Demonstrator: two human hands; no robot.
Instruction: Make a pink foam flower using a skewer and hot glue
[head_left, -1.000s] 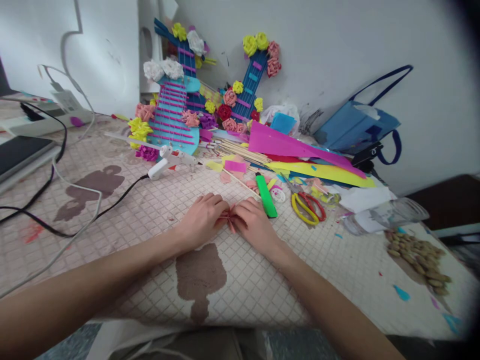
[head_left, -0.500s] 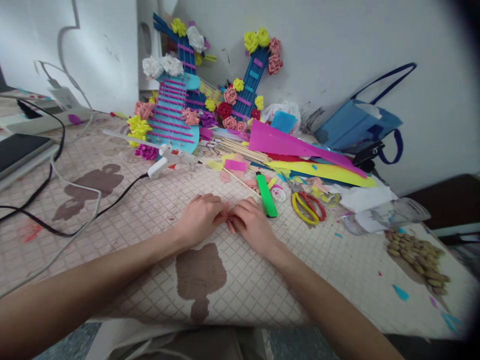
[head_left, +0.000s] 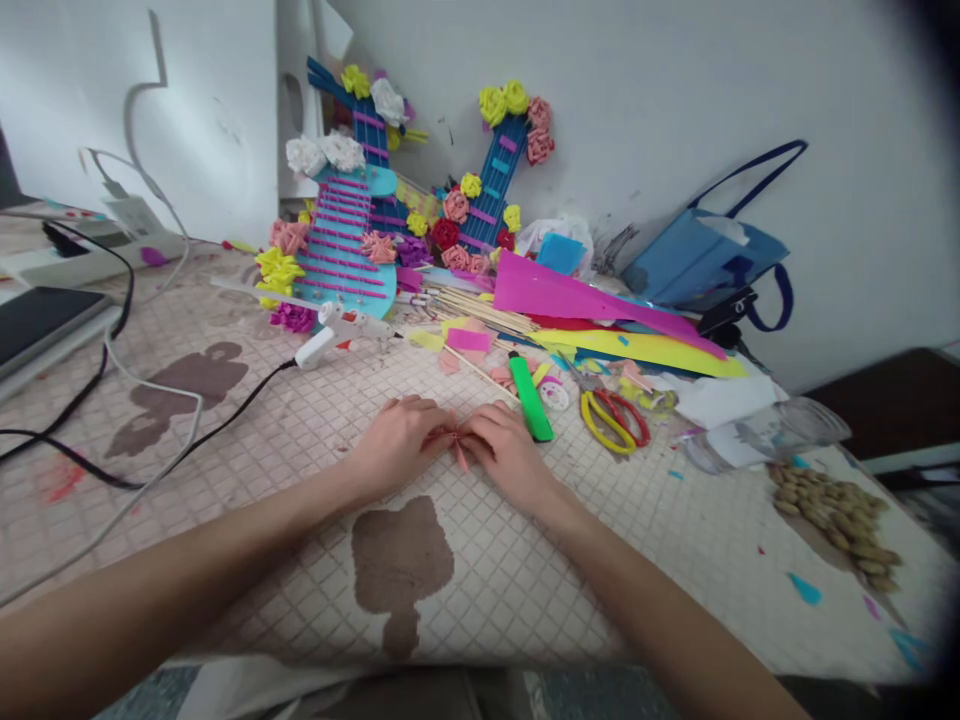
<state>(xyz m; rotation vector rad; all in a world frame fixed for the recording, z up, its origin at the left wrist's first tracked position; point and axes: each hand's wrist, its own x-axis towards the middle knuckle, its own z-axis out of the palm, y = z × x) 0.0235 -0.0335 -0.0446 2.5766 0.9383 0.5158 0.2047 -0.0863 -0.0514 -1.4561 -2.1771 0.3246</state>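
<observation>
Just above the middle of the table, my left hand [head_left: 403,441] and my right hand [head_left: 508,452] meet with fingertips pinched on one small strip of pink paper [head_left: 460,456]. The strip is folded or twisted at its middle, and its ends poke out between the fingers; most of it is hidden. Close to my right hand lies a green cutter [head_left: 530,398] with a dark end. Right of that are scissors [head_left: 609,418] with yellow and red handles. A white glue gun [head_left: 330,333] rests beyond my left hand.
Paper-flower-covered craft guitars [head_left: 349,245] lean at the back. Bamboo sticks [head_left: 476,308] and a magenta sheet [head_left: 585,300] lie before the wall. At right are a clear plastic bottle [head_left: 810,422], peanuts [head_left: 832,515] and a blue bag [head_left: 705,255]. Cables [head_left: 199,420] cross the left side.
My hands have drawn slightly apart at the fingertips, so more of the pink paper strip shows between them. The whole view has shifted a little; the other things stay put.
</observation>
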